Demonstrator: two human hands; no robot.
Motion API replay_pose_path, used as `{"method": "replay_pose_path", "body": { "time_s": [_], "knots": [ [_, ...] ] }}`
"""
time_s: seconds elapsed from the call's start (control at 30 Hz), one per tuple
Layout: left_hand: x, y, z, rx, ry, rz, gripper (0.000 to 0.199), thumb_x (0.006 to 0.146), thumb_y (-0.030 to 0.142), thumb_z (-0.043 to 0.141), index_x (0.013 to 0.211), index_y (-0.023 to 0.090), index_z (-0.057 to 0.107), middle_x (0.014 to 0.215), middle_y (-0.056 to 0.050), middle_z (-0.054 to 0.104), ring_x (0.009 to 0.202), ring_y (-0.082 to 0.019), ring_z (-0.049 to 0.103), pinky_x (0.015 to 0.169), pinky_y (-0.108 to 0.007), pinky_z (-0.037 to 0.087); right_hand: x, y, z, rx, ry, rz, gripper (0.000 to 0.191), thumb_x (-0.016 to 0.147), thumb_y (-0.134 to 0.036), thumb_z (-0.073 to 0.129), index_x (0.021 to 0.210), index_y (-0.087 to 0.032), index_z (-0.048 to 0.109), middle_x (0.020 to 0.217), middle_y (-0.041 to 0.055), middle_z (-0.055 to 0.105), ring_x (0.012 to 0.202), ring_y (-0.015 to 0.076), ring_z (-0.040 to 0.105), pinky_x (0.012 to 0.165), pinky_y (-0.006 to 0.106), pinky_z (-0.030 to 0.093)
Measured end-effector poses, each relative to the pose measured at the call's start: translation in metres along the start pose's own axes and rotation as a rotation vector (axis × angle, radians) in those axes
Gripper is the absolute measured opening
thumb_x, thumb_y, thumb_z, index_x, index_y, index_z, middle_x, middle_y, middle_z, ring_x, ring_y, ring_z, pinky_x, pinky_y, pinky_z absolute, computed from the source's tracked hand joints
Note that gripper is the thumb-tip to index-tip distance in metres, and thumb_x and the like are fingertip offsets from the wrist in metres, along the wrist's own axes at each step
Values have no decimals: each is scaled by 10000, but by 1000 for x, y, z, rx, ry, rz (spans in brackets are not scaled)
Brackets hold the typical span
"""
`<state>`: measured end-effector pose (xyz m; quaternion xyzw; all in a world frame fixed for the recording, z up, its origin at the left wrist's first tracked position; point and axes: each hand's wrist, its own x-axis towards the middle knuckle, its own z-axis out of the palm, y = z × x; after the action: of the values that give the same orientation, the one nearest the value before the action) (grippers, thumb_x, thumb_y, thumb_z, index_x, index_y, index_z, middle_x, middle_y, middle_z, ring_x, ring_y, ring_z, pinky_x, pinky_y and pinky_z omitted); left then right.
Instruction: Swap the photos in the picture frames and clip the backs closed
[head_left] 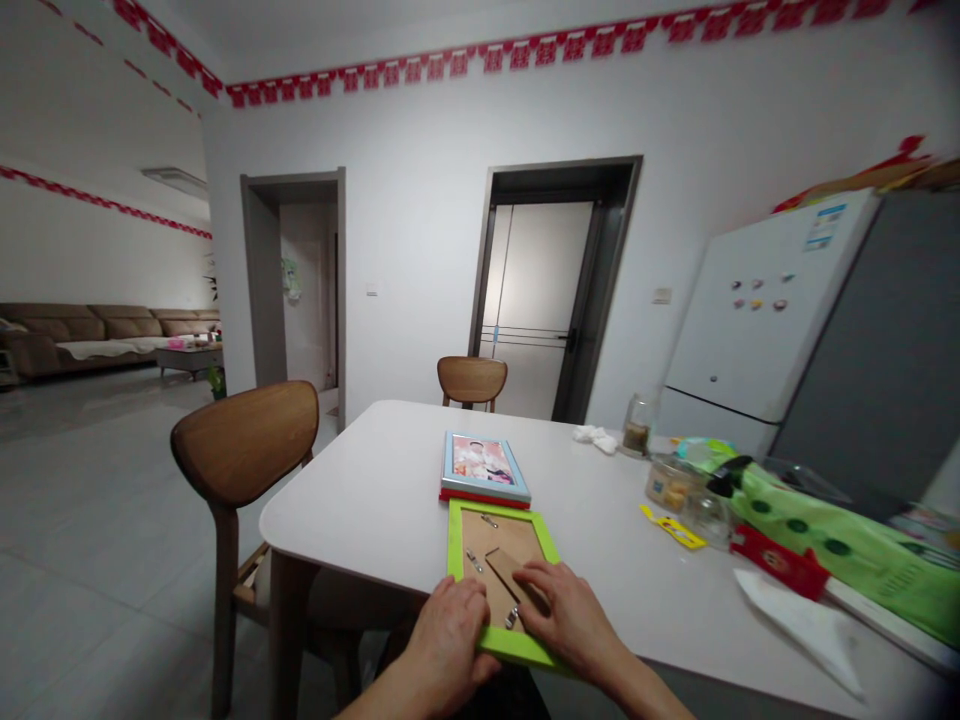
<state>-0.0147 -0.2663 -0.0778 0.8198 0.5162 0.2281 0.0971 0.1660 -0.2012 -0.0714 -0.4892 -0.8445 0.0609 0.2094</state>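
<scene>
A lime-green picture frame [553, 545] lies face down at the near edge of the table, its brown backing board [514, 545] showing. Several small metal clips dot the board, and a stand flap [507, 570] sits in its middle. My left hand [454, 625] is closed around the frame's near left corner, thumb at the lower edge. On the right side, my right hand [562, 610] has its curled fingers on the flap and the board beside it. Just beyond, a light-blue picture frame [448, 462] with a photo lies face up on a red one [480, 497].
The white table [352, 480] carries a glass jar [637, 425], crumpled tissue [595, 437], plastic tubs [669, 482], a yellow packet [675, 527], a red box [780, 560] and a green bag [855, 540] at right. Wooden chairs [247, 440] stand left and behind; a fridge [750, 310] is at right.
</scene>
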Motion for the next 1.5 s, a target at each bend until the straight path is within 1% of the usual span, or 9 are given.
{"method": "replay_pose_path", "body": {
  "time_s": [0.17,0.37,0.53,0.77,0.9,1.1,1.23,1.33,1.5],
  "knots": [
    [-3,-4,3,-21,46,7,371,653,314,639,966,187,484,1175,-58,475,1103,-200,395,994,-387,185,-6,-6,0,-13,-1,-23,292,683,-302,482,936,-257,621,1111,55,544,981,209,485,830,322,342],
    [-6,-6,-1,-31,-4,-42,354,695,296,601,1009,198,470,1201,-58,461,1130,-199,375,981,-380,211,-24,-27,-11,3,-88,-270,278,789,-351,380,953,-317,602,1135,32,518,1084,216,403,916,386,270],
    [-5,-2,-10,8,-44,-44,366,688,323,610,1004,201,471,1155,-39,492,1061,-191,430,960,-337,252,-29,-25,-16,-30,-152,-367,390,707,-434,501,1070,-295,534,1199,68,460,1106,264,369,903,425,284],
    [-5,-1,-11,19,-7,-39,348,674,323,630,960,200,474,1108,-24,511,1006,-186,453,919,-310,297,-28,-19,-11,-2,-127,-339,341,662,-339,565,998,-284,574,1129,62,498,1051,248,413,878,400,310],
    [-8,-5,-10,5,19,-10,332,666,299,641,937,200,476,1071,-13,526,970,-172,466,880,-276,330,-27,-21,-12,66,-122,-311,286,668,-369,556,934,-277,608,1098,54,522,1033,239,429,878,387,312],
    [-14,-7,-9,-4,47,2,328,629,265,676,887,189,488,1059,-7,531,956,-166,465,872,-247,335,9,-34,4,107,-12,-167,346,810,-322,346,1014,-181,587,1011,93,569,945,189,479,834,301,336],
    [-16,-6,-12,-26,47,5,305,620,241,680,850,201,484,1030,16,537,927,-156,471,842,-228,352,33,-49,14,12,-30,-164,266,786,-247,386,807,-205,648,836,51,601,839,171,489,737,266,335],
    [-17,-7,-13,-47,42,16,306,629,229,670,866,205,477,1054,16,528,945,-154,463,852,-226,342,38,-56,16,18,-44,-177,250,772,-218,402,704,-205,642,794,40,602,818,162,487,708,249,326],
    [-19,-9,-12,-64,52,21,302,629,218,670,860,206,476,1055,16,526,953,-154,459,860,-228,332,37,-58,16,34,-58,-188,266,784,-203,374,794,-201,639,847,49,610,852,162,486,732,248,319]
  ]
}}
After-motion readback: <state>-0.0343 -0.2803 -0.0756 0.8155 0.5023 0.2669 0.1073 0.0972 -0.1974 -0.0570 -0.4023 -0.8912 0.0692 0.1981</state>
